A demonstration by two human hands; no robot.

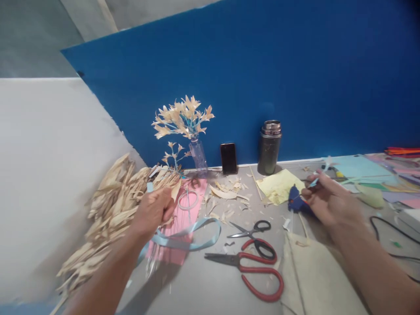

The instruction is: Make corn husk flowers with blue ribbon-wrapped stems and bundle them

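My left hand (153, 209) is closed, with a pale piece of corn husk (176, 190) at its fingertips. Below it, a light blue ribbon (205, 243) curls over a pink paper sheet (193, 218), where a ring of tape (188, 200) also lies. My right hand (331, 201) pinches a thin stem with a light blue wrap (314, 182); a pale, blurred tip shows above the fingers. Under that hand sits a blue glue gun (295, 198), partly hidden. Black-handled scissors (252, 229) and larger red-handled scissors (243, 260) lie between my hands.
Dried corn husks (111, 205) are heaped at left. Husk flowers (185, 116) stand in a clear bottle (198, 157). Behind are a phone (229, 158) and a metal flask (269, 148). Yellow paper (280, 186), a cloth bag (320, 275), coloured sheets (364, 168) and a black cable (377, 229) lie rightward.
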